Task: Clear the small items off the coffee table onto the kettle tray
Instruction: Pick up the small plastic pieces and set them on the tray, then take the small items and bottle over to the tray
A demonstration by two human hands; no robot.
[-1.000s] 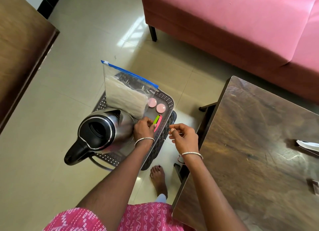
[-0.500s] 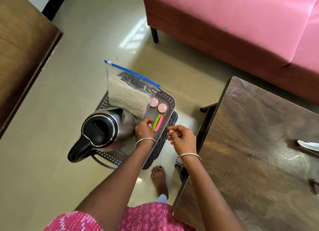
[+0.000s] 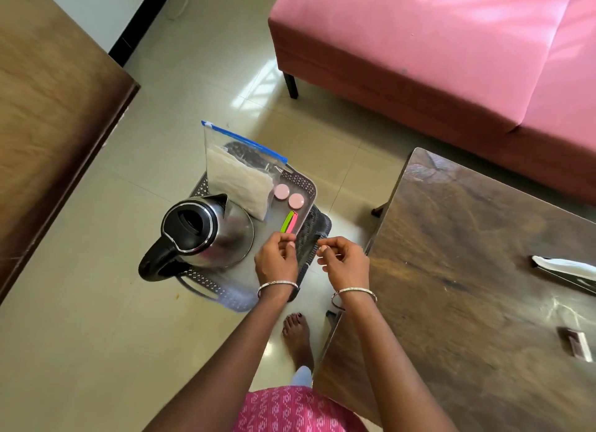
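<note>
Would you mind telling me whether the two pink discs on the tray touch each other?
Apart. The head view shows a thin strip of grey tray between the far pink disc and near pink disc.

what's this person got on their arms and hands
Both arms are bare, with no sleeves in view. The left hand has a thin silver bangle at the wrist, and the right hand has a matching one. No rings or gloves are visible.

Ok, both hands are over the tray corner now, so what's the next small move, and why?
Probably bring the right hand left over the tray and set down whatever thin item its fingertips seem to pinch, beside the green and pink strips. It hovers just off the tray's edge. The left hand is already over the tray.
</note>
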